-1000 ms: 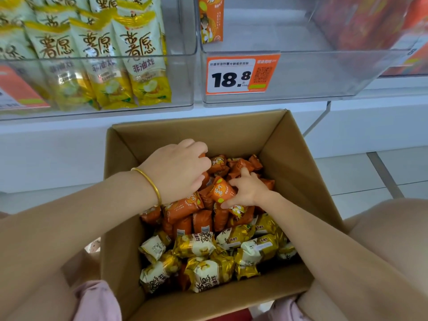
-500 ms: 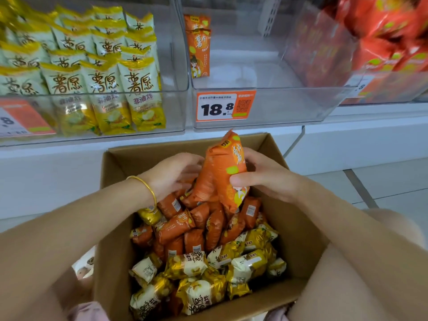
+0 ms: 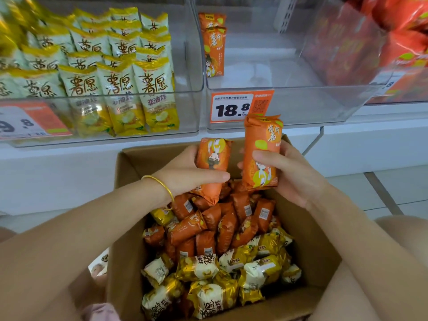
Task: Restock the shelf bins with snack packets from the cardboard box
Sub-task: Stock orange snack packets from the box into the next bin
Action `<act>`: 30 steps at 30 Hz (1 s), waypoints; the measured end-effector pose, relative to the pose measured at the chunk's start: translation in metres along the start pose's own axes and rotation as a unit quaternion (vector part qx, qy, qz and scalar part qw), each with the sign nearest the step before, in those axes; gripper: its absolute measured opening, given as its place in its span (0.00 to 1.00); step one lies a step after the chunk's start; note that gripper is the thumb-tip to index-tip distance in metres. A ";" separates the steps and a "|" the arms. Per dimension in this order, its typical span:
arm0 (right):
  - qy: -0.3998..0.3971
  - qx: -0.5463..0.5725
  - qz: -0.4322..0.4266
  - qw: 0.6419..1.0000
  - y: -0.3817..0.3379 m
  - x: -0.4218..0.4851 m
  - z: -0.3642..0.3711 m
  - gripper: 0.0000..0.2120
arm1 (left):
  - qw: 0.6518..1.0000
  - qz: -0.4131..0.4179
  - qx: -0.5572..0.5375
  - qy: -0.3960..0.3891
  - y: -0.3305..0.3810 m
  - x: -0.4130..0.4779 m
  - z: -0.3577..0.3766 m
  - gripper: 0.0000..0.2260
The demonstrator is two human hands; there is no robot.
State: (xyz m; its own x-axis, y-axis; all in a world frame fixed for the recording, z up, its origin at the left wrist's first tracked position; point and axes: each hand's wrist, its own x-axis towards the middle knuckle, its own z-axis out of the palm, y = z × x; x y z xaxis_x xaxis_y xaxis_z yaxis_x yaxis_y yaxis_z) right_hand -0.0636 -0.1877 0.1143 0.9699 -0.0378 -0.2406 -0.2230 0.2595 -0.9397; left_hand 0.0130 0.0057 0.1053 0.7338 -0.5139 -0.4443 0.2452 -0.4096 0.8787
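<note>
Above the box [image 3: 125,274], left hand [image 3: 185,174] and right hand [image 3: 294,174] hold orange packets [image 3: 214,156].

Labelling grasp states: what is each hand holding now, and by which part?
Left hand grips an orange packet around its middle, thumb across the front. Right hand grips a second orange packet, upright, also around its middle.

Above the far rim of the open brown cardboard box [image 3: 129,228], the left hand [image 3: 185,174] grips an orange foil snack packet [image 3: 214,156]; the right hand [image 3: 294,174] holds a second orange packet [image 3: 261,154] upright; inside the box, loose orange packets [image 3: 220,223] fill the far half, gold-and-white packets [image 3: 208,274] the near half; beyond the box stands a clear plastic shelf bin [image 3: 301,105].
</note>
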 end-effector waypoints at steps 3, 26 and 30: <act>-0.007 0.003 0.009 1.000 -0.001 0.001 0.004 0.27 | 1.000 0.017 0.004 0.003 0.005 0.002 0.003 0.33; -0.006 -0.146 -0.075 0.986 -0.018 -0.009 -0.005 0.18 | 0.975 0.112 0.188 0.039 0.032 -0.010 -0.025 0.21; -0.040 -0.152 -0.076 0.985 -0.023 -0.012 -0.008 0.18 | 0.977 0.139 0.163 0.013 0.038 -0.014 -0.024 0.14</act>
State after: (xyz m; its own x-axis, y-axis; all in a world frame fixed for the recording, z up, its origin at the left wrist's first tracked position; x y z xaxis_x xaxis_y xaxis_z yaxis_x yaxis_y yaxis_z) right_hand -0.0713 -0.2013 0.1370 0.9963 0.0256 -0.0824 -0.0812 -0.0439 -0.9957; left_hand 0.0270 0.0150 0.1492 0.7603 -0.6216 -0.1887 -0.1772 -0.4779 0.8603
